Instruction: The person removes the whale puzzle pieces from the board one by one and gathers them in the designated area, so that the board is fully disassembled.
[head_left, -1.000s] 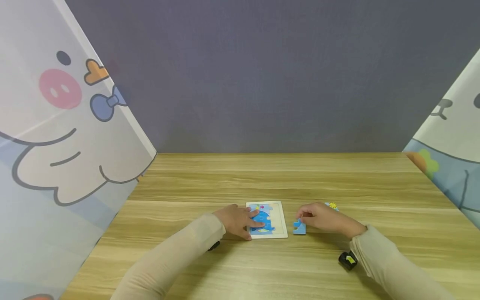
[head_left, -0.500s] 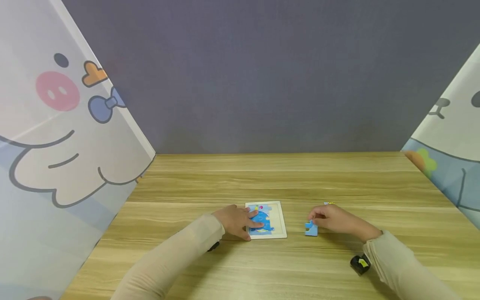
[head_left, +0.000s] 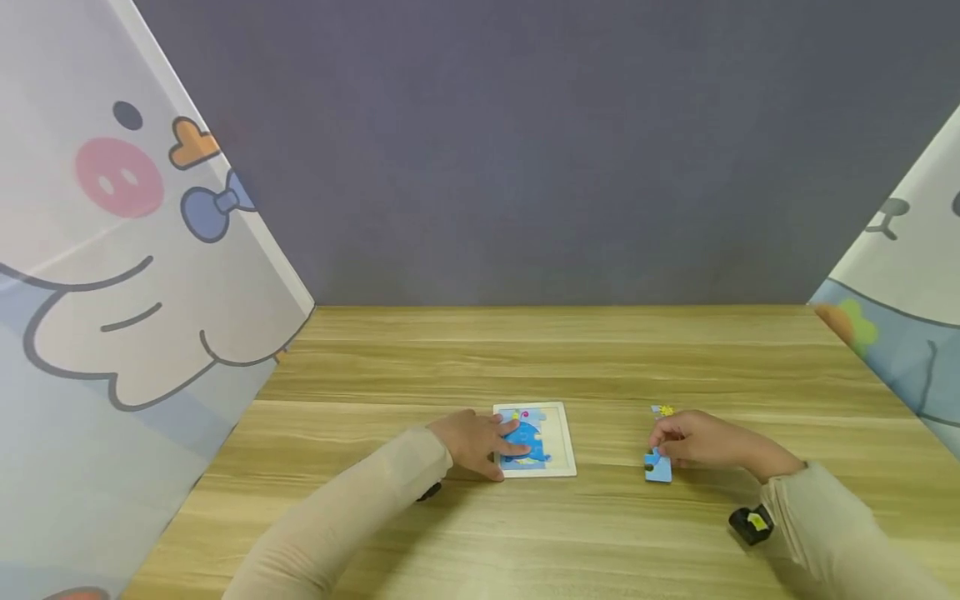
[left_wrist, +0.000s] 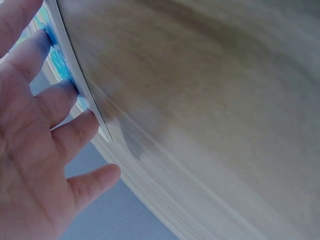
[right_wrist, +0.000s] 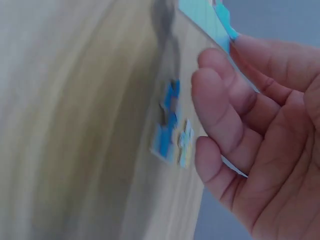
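A square jigsaw board (head_left: 557, 450) with a pale frame lies flat, blue pieces on its left and bare backing on its right. My left hand (head_left: 474, 443) rests on its left side with the fingers spread, as the left wrist view also shows. Right of the board, my right hand (head_left: 701, 442) pinches a light blue puzzle piece (head_left: 657, 468) between thumb and finger. Beyond that hand lies a puzzle piece with a yellow flower (head_left: 663, 410). Two loose puzzle pieces, a blue one (right_wrist: 165, 132) and a pale yellowish one (right_wrist: 185, 145), lie on the table in the right wrist view.
The wood-grained table (head_left: 420, 358) ends at a dark grey panel (head_left: 480, 167) at the back. Cartoon-printed panels stand at the left (head_left: 150, 275) and right (head_left: 900, 317). A black wrist device (head_left: 750, 525) sits below my right sleeve.
My right hand has moved right, away from the board, carrying the light blue puzzle piece towards the loose pieces. My left hand stays in place on the board.
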